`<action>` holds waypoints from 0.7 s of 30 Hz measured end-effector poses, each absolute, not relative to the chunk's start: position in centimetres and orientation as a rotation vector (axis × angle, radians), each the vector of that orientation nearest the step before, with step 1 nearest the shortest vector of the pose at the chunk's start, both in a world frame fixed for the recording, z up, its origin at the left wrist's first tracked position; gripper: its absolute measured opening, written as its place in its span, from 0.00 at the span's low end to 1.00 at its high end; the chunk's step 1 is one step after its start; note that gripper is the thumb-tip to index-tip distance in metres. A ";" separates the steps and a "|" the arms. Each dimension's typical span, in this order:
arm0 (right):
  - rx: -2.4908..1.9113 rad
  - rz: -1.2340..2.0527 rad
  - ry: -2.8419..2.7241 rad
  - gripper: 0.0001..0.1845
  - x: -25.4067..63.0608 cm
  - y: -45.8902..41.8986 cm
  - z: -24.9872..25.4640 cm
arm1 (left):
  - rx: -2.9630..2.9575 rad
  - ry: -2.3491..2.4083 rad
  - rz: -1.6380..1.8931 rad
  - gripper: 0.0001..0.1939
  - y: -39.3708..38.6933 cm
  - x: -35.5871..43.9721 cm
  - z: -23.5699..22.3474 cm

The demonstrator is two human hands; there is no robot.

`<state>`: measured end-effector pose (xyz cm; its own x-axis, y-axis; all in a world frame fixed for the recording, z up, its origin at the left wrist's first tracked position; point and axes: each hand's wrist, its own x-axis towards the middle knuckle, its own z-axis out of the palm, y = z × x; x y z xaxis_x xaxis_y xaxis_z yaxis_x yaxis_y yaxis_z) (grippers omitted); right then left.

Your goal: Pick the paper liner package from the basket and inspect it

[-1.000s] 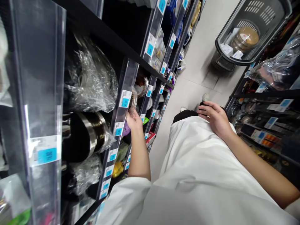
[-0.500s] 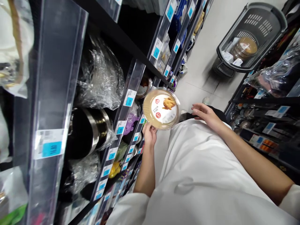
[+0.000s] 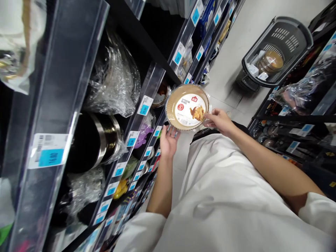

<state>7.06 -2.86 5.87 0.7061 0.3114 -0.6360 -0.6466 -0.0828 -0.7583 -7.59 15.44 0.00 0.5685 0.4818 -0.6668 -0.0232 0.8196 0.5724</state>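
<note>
A round, clear-wrapped pack of brown air fryer paper liners [image 3: 172,111], with a white label showing fried chicken, is held in front of me. My right hand [image 3: 219,120] pinches its right edge between thumb and fingers. At the lower left edge is my left hand [image 3: 168,141], palm up and fingers apart, with the fingertips at the pack's rim and partly behind it. Whether those fingertips bear any of its weight I cannot tell.
Shelves [image 3: 149,85] with price tags, plastic-wrapped goods and a black-and-steel pot [image 3: 90,140] run along my left. On the floor ahead right stands a grey shopping basket [image 3: 291,24] holding similar round packs [image 3: 273,59]. More shelving [image 3: 301,119] lines the right side.
My right hand has moved left and taken hold of the pack's edge. The pack has turned, so its label picture sits lower right. My left hand's fingers have loosened and spread.
</note>
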 end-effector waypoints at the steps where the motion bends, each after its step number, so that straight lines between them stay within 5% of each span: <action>1: -1.399 0.794 0.310 0.25 6.7 -2.5 5.6 | 0.500 0.930 0.258 0.16 14.3 -7.6 0.7; 9: -1.142 0.763 0.364 0.25 4.1 -0.8 3.4 | 0.371 0.874 0.153 0.11 8.8 -4.8 4.3; 14: -1.205 0.755 0.283 0.30 3.7 -0.3 3.4 | 0.344 0.966 0.252 0.07 9.1 -3.7 3.6; 21: -1.382 0.833 0.202 0.20 4.7 -1.8 4.1 | 0.339 1.003 0.405 0.06 12.9 -3.5 0.7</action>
<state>4.73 -1.80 4.12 0.7070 0.3996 -0.5835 -0.6228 -0.0391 -0.7814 -3.49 12.94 0.66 0.4750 0.4758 -0.7403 -0.1710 0.8751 0.4527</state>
